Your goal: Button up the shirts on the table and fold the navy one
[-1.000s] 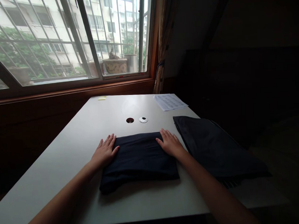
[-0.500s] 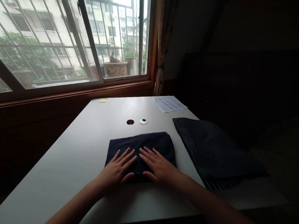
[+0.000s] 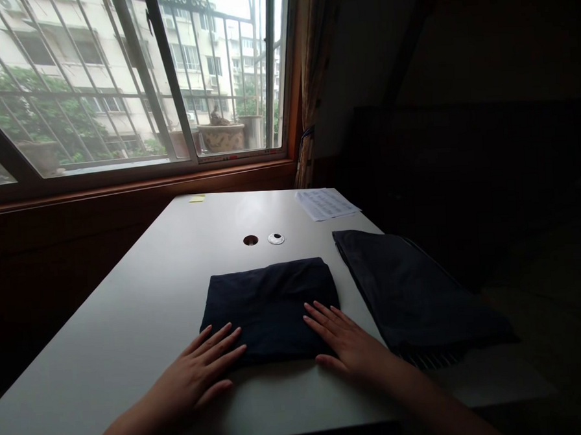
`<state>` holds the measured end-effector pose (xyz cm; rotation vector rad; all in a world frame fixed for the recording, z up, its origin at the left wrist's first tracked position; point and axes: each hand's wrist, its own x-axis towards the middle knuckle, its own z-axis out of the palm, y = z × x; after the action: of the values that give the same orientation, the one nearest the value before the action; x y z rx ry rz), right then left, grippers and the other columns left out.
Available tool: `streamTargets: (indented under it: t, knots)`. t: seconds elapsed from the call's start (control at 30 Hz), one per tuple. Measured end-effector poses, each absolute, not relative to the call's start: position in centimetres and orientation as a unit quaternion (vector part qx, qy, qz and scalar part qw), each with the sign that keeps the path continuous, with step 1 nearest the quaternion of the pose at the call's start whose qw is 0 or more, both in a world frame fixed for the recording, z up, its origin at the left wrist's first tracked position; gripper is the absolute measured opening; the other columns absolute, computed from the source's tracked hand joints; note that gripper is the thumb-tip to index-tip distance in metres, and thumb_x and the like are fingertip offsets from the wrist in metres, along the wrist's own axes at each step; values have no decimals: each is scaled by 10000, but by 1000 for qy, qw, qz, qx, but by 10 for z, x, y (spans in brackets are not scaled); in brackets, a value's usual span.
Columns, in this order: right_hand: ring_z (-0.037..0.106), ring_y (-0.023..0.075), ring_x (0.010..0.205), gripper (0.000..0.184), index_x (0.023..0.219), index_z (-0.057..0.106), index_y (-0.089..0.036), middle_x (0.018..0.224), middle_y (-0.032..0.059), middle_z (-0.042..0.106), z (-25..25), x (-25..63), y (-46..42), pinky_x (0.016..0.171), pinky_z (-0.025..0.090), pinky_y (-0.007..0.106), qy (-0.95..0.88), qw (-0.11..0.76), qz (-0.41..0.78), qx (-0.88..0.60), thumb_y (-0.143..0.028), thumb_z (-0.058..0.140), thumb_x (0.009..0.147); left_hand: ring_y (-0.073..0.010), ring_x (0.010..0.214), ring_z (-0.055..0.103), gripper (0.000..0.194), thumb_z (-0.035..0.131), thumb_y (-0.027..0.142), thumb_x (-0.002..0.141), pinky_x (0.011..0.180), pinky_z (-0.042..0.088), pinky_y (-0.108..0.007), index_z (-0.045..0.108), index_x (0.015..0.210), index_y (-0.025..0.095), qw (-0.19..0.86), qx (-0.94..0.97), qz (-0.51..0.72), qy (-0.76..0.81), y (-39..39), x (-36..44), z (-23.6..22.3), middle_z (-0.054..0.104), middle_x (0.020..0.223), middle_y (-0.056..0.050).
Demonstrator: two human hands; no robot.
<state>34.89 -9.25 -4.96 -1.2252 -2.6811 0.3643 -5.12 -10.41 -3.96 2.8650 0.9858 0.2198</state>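
A dark navy folded cloth (image 3: 270, 296), its exact kind unclear, lies flat in a rough rectangle on the white table (image 3: 130, 317). My left hand (image 3: 196, 368) rests at its near left corner, fingers stretched and spread, the fingertips on the fabric. At the near right side my right hand (image 3: 346, 341) lies flat with fingers apart, also touching the fabric. Neither hand grips anything. Slight wrinkles run across the top of the cloth.
A second dark folded cloth (image 3: 411, 289) with a fringe-like striped near edge lies along the table's right side. Printed papers (image 3: 326, 204) and a yellow sticky note (image 3: 196, 198) are at the far edge. A round hole (image 3: 251, 240) and a white grommet (image 3: 276, 238) sit mid-table.
Both hands have moved apart from the middle of the cloth, the left one left and nearer, the right one right. More of the cloth's surface shows. The view has shifted slightly.
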Motion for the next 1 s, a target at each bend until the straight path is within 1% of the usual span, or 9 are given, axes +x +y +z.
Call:
streamTargets:
  t: [0.1, 0.2, 0.27, 0.4, 0.53, 0.67, 0.8, 0.9, 1.0]
  knots:
    - [381, 269, 1428, 526, 1464, 454, -314, 1544, 64, 427, -39, 358, -89, 1165, 337, 489, -887, 116, 152, -421, -515, 495, 979, -224, 1356, 501, 366, 438, 374, 1019, 1118, 443, -400, 567, 1362, 370, 109, 891, 131, 420, -94, -71, -39, 543, 1461, 25]
    - [584, 238, 1206, 296, 1202, 657, -257, 1273, 83, 645, -30, 365, -72, 1041, 475, 414, -856, 192, 148, -457, -401, 507, 992, -252, 1256, 578, 346, 452, 454, 994, 1050, 494, -408, 672, 1208, 294, 132, 820, 206, 517, -73, -92, -44, 622, 1369, -42]
    - [615, 242, 1113, 227, 1116, 670, -233, 1154, 91, 669, -28, 369, -56, 993, 498, 417, -830, 243, 114, -488, -346, 537, 971, -279, 1229, 586, 415, 469, 519, 963, 1037, 490, -438, 652, 1227, 256, 143, 782, 233, 560, -54, -103, -49, 636, 1336, -81]
    - [596, 263, 1125, 269, 1165, 630, -232, 1170, 92, 627, -31, 367, -25, 1006, 481, 440, -793, 299, 70, -527, -330, 597, 917, -337, 1238, 551, 560, 499, 599, 904, 1026, 464, -498, 606, 1285, 202, 164, 744, 231, 605, -17, -106, -56, 648, 1288, -123]
    - [578, 264, 1129, 260, 1162, 638, -231, 1164, 90, 621, -30, 345, 3, 1035, 449, 441, -790, 319, 30, -522, -298, 605, 912, -337, 1174, 573, 560, 521, 596, 874, 1016, 453, -494, 625, 1252, 196, 190, 742, 238, 598, 10, -84, -53, 660, 1222, -128]
    - [560, 263, 1156, 333, 1224, 627, -208, 1223, 106, 615, -29, 318, 33, 1042, 428, 414, -795, 244, 38, -553, -353, 603, 925, -323, 1069, 632, 629, 580, 595, 806, 914, 520, -446, 607, 1251, 150, 242, 703, 274, 610, 28, -64, -49, 651, 1164, -154]
    - [585, 254, 1134, 403, 1222, 648, -180, 1192, 126, 649, -30, 309, 59, 1013, 427, 370, -792, 160, 83, -584, -457, 576, 940, -293, 971, 670, 630, 575, 580, 822, 836, 545, -410, 540, 1304, 175, 285, 671, 283, 622, 29, -61, -46, 675, 1058, -110]
    - [628, 240, 1059, 426, 1126, 698, -187, 1125, 114, 692, -25, 317, 68, 931, 456, 321, -792, 123, 115, -586, -539, 575, 921, -280, 923, 672, 686, 587, 578, 833, 811, 537, -399, 464, 1384, 188, 336, 656, 291, 610, 20, -63, -43, 678, 995, -82]
    - [670, 225, 912, 463, 1024, 730, -188, 1029, 103, 728, -17, 330, 66, 784, 478, 284, -787, 76, 152, -593, -607, 606, 868, -257, 864, 669, 781, 599, 565, 841, 765, 529, -375, 345, 1482, 197, 379, 660, 288, 581, 7, -64, -36, 677, 909, -51]
